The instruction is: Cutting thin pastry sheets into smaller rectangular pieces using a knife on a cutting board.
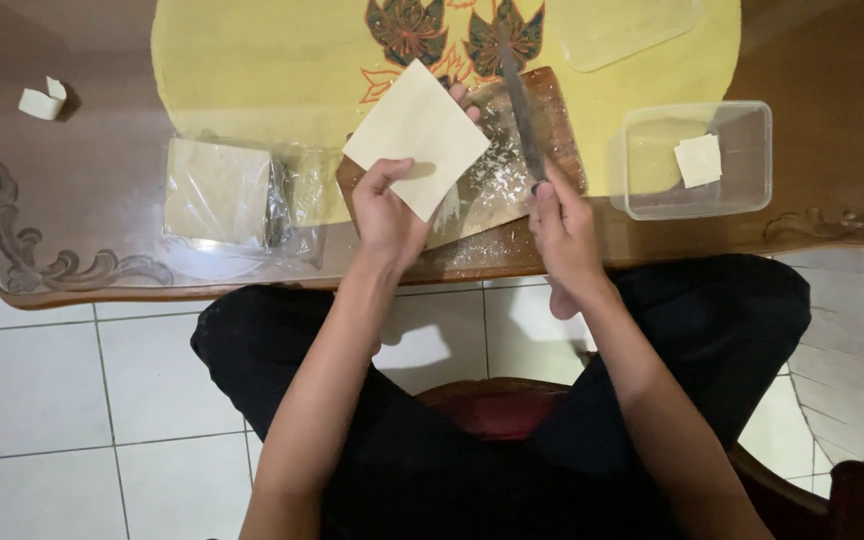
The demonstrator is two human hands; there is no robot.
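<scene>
My left hand (387, 215) holds a pale square pastry sheet (417, 135) by its lower corner, lifted above a floured wooden cutting board (562, 130). My right hand (562, 230) grips the handle of a long knife (520, 100), whose blade lies across the board pointing away from me. A clear plastic pack (220, 192) with a stack of the same sheets lies just left of my left hand.
A clear plastic box (742, 150) holding a small square piece of sheet (699, 160) stands at the right. A clear lid (627, 30) lies at the far edge on the yellow patterned cloth (252, 70). Two small scraps (42, 100) sit far left. The glass-topped wooden table's edge (152, 290) runs in front of my knees.
</scene>
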